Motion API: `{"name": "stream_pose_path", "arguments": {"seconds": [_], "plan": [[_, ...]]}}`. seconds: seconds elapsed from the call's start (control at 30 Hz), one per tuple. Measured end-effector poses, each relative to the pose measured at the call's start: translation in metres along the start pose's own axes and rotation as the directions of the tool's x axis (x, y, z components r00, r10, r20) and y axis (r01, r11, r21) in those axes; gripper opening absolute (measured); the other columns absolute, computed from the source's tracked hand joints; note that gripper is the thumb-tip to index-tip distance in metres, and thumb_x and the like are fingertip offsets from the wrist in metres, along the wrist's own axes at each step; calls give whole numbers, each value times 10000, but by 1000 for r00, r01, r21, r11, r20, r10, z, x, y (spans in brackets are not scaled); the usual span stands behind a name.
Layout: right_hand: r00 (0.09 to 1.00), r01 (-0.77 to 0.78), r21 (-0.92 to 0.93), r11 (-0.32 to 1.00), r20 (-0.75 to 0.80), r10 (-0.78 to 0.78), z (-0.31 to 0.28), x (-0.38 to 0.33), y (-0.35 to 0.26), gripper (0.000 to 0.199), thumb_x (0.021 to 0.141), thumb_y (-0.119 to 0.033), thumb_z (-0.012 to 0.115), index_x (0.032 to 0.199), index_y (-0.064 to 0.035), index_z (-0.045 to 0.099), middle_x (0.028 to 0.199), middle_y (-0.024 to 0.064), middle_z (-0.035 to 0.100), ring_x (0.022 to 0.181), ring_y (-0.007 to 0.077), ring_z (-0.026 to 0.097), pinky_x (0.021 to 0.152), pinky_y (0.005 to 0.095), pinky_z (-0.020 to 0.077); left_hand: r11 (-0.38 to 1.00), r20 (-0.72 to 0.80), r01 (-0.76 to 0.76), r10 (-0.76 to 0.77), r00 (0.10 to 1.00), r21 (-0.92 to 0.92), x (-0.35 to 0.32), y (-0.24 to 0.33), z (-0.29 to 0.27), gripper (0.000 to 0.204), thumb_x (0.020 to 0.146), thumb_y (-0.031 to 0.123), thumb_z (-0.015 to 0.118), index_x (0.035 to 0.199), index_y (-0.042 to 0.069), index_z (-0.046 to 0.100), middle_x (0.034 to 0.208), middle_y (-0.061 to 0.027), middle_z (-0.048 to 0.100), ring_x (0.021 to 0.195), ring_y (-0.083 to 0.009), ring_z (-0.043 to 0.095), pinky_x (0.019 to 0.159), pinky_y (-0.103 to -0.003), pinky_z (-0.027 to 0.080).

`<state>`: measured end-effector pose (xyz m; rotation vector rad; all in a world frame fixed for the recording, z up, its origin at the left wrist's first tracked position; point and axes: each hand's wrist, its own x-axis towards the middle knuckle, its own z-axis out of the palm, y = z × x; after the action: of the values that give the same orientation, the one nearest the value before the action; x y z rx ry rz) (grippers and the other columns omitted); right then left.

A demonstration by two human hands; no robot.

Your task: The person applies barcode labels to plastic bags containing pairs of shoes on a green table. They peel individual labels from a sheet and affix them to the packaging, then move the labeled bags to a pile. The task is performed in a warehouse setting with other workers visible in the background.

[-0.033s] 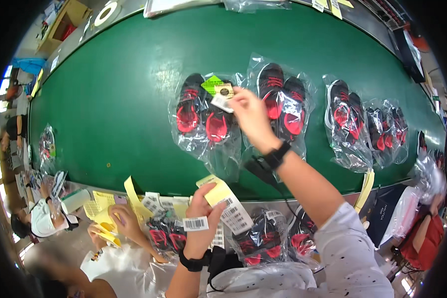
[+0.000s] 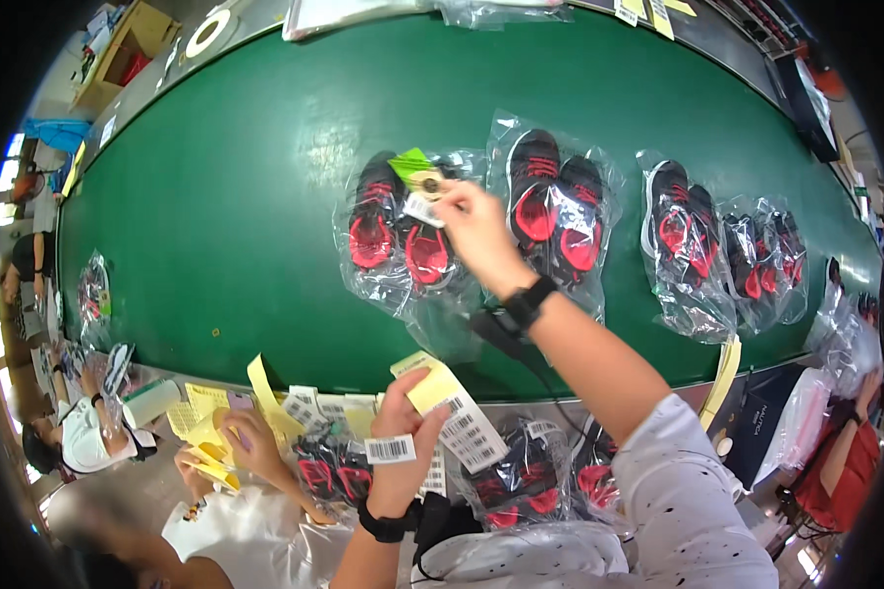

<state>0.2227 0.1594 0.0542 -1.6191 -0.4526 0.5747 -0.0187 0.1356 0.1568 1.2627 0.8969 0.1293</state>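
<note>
My right hand [image 2: 483, 234] is closed, thumb and fingers pinching a small tag [image 2: 422, 209] with a white barcode label at its lower end. A green tag [image 2: 413, 165] lies against it, above a pair of black and red shoes [image 2: 371, 231] in a clear plastic bag. Nearer my body, my left hand [image 2: 403, 442] grips a sheet of white barcode labels [image 2: 469, 432] with yellow backing. A single barcode label [image 2: 390, 449] sits across that hand, near the base of the thumb. Whether the pinched tag is fixed to a shoe is hidden.
More bagged shoes [image 2: 555, 201] lie to the right on the green table [image 2: 236, 216]. Bagged shoes [image 2: 516, 481] and label sheets [image 2: 309, 404] line the near edge. At the left, a co-worker's hands [image 2: 250, 442] hold yellow paper. A dark box [image 2: 761, 417] is at the right.
My right hand has shifted a little left and down with the tag. The green tag has tilted. My left hand stays almost in place with the label sheet.
</note>
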Motion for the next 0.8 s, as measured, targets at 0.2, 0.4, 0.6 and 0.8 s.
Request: {"name": "stream_pose_path", "arguments": {"seconds": [0.2,0.4,0.6,0.8], "plan": [[974,98,25,995,205,-101,24,38,6,121,826,-96,691,815,20,658,1188,138,603,982,229,613,851,332,478,995,26,83,-81,996,-51,1,-1,-4,473,889,-76,574,1322,-24,392,1117,-136,606,983,-158,622,806,-261,521],[941,217,-201,955,304,-150,-4,67,-4,99,846,-89,663,835,8,648,1004,84,632,880,166,618,774,290,498,988,30,72,-68,997,-138,0,-6,-12,467,881,-91,572,1310,-22,400,1182,-149,585,1021,-168,614,825,-270,524],[628,773,-410,485,606,-489,44,9,-63,179,723,-16,603,895,27,582,831,168,607,785,318,626,718,420,522,982,-166,-47,16,986,-181,20,-3,-21,364,898,-48,591,1246,-11,491,1058,-111,646,874,-119,634,753,-223,504],[582,812,-415,410,623,-523,54,4,-104,191,642,9,629,828,20,584,827,130,553,847,293,575,719,370,494,990,-216,-23,-7,976,-137,35,2,-24,347,902,-13,594,1238,0,506,1011,-70,643,858,-87,602,721,-210,470]]}}
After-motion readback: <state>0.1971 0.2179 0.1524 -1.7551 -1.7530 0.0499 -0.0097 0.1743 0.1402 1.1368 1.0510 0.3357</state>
